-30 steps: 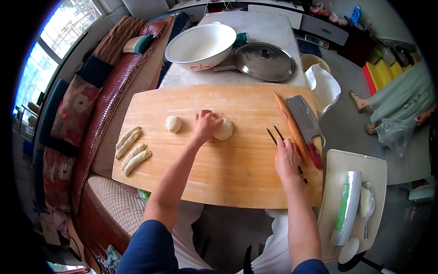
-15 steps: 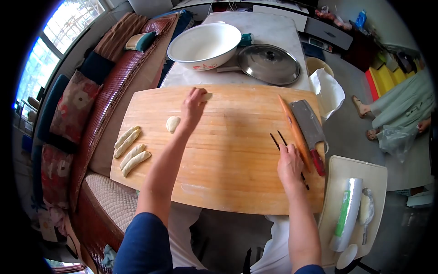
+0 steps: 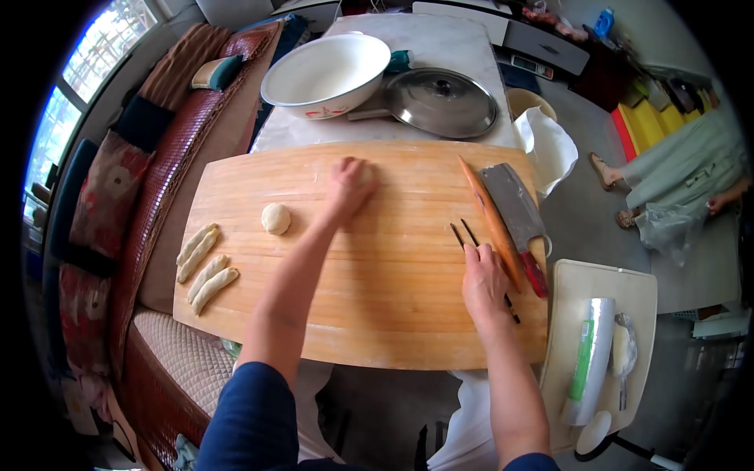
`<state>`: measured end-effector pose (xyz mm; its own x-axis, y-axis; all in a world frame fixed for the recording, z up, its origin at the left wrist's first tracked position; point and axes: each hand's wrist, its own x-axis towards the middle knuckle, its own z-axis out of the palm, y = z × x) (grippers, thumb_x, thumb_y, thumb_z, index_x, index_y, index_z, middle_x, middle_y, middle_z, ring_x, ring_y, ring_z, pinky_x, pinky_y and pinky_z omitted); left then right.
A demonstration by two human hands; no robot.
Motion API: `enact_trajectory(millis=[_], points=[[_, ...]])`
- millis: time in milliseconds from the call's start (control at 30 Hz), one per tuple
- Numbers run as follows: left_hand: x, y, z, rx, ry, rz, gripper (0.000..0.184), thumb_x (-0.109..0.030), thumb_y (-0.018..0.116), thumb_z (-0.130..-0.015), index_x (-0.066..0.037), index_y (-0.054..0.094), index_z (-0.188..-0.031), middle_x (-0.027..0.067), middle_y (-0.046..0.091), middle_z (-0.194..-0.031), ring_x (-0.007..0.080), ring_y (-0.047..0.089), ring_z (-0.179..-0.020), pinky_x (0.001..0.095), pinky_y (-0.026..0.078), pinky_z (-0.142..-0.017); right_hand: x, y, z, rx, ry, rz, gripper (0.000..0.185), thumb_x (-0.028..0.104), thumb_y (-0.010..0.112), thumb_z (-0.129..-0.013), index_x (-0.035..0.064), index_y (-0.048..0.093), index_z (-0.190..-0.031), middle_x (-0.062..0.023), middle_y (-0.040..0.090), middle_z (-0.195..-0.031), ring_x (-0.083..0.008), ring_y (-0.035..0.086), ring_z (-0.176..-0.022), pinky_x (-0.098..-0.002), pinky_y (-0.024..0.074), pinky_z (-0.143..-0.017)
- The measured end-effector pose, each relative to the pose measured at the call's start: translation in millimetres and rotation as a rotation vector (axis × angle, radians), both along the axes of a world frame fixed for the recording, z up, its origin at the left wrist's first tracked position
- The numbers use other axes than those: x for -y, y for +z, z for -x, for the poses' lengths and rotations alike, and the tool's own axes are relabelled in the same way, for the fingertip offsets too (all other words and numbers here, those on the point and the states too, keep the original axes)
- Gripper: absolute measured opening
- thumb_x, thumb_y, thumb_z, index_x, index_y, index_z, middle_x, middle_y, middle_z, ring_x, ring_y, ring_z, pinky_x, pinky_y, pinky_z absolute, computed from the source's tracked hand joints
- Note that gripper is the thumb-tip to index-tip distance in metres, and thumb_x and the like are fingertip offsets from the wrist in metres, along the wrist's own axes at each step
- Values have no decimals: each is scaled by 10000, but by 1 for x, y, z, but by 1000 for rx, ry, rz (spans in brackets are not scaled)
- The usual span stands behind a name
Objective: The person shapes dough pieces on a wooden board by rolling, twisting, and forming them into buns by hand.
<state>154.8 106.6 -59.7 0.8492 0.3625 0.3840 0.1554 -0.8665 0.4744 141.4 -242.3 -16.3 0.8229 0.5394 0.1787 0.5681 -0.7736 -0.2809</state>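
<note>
On the wooden board (image 3: pixel 385 259), my left hand (image 3: pixel 351 188) is slightly blurred, its fingers curled down over a small pale piece of dough (image 3: pixel 368 174) that is mostly hidden. My right hand (image 3: pixel 485 286) is closed around a pair of dark chopsticks (image 3: pixel 457 235), their tips pointing away from me and their other ends showing below the palm. A round ball of dough (image 3: pixel 276 219) lies to the left of my left forearm. Several rolled dough strips (image 3: pixel 208 277) rest near the board's left edge.
Right of my right hand lie a wooden rolling pin (image 3: pixel 491 224) and a cleaver (image 3: pixel 514 208). Behind the board stand a white basin (image 3: pixel 326 74) and a lidded pan (image 3: pixel 441 102). A roll of plastic wrap (image 3: pixel 591 361) lies on a stool (image 3: pixel 564 314). Another person (image 3: pixel 683 169) stands at right.
My left hand has moved right and down onto the board with the piece of dough. My right hand keeps the chopsticks in about the same place. The whole view has shifted slightly.
</note>
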Motion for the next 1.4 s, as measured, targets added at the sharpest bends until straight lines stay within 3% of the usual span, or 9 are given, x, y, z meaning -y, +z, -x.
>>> enact_trajectory(millis=[200, 333, 700, 767, 867, 1000, 1200, 1300, 1400], points=[[143, 10, -35, 89, -367, -73, 476, -314, 744, -796, -92, 607, -1195, 155, 548, -1295, 363, 484, -1221, 450, 432, -1030, -1, 5, -1, 8, -64, 46, 225, 38, 527, -917, 44, 557, -1140, -145, 533, -1064, -344, 581, -1000, -469, 542, -762], [159, 25, 18, -18, -518, -10, 492, -317, 735, -789, -122, 599, -1220, 103, 560, -1273, 330, 490, -1218, 454, 402, -1049, -1, 1, -5, 36, -76, 79, 246, 62, 502, -940, 46, 557, -1179, -148, 547, -1063, -351, 589, -1022, -473, 546, -759], [-21, 48, 132, -143, 169, -416, 649, -526, 636, -871, -211, 500, -1422, 44, 400, -1533, 320, 265, -1460, 558, 152, -1191, -3, -6, -4, 14, -80, 54, 294, 34, 517, -923, 72, 556, -1212, -131, 541, -1079, -348, 577, -1061, -478, 545, -777], [-41, 50, 154, -277, 325, -376, 593, -425, 672, -873, -200, 518, -1400, 69, 403, -1525, 332, 291, -1442, 515, 224, -1180, -3, -11, -6, 20, -66, 49, 303, 39, 516, -925, 75, 555, -1223, -129, 544, -1081, -349, 577, -1059, -477, 542, -775], [-73, 13, 174, -135, 197, -51, 525, -300, 701, -853, -168, 548, -1338, 106, 450, -1458, 348, 374, -1366, 459, 333, -1127, -6, -14, -11, 70, -55, 7, 333, 27, 525, -912, 91, 570, -1236, -114, 548, -1077, -336, 573, -1057, -475, 537, -776], [-46, 14, 182, -13, 236, -110, 455, -181, 710, -813, -123, 562, -1239, 131, 508, -1300, 369, 464, -1204, 448, 417, -1033, -7, -14, -16, 82, -66, -4, 338, 23, 536, -903, 96, 588, -1228, -100, 548, -1075, -325, 569, -1057, -467, 537, -786], [-71, 9, 165, -15, 251, -86, 507, -252, 725, -822, -149, 552, -1286, 121, 492, -1363, 376, 439, -1253, 452, 397, -1059, -14, -11, -10, 106, -57, 23, 327, 35, 550, -905, 99, 592, -1222, -84, 550, -1093, -319, 569, -1053, -458, 527, -805], [-81, 18, 144, -66, 475, -344, 522, -300, 703, -855, -163, 538, -1331, 105, 464, -1430, 374, 423, -1287, 439, 362, -1097, -16, -10, -9, 92, -69, 21, 312, 36, 565, -898, 86, 601, -1204, -86, 561, -1108, -319, 570, -1055, -453, 520, -829], [-101, 41, 154, 17, 410, -172, 512, -321, 671, -890, -173, 528, -1358, 89, 453, -1463, 356, 412, -1315, 417, 330, -1128, -16, -12, -10, 224, 0, -31, 303, 24, 595, -875, 63, 611, -1174, -91, 576, -1111, -317, 571, -1051, -443, 512, -847]])
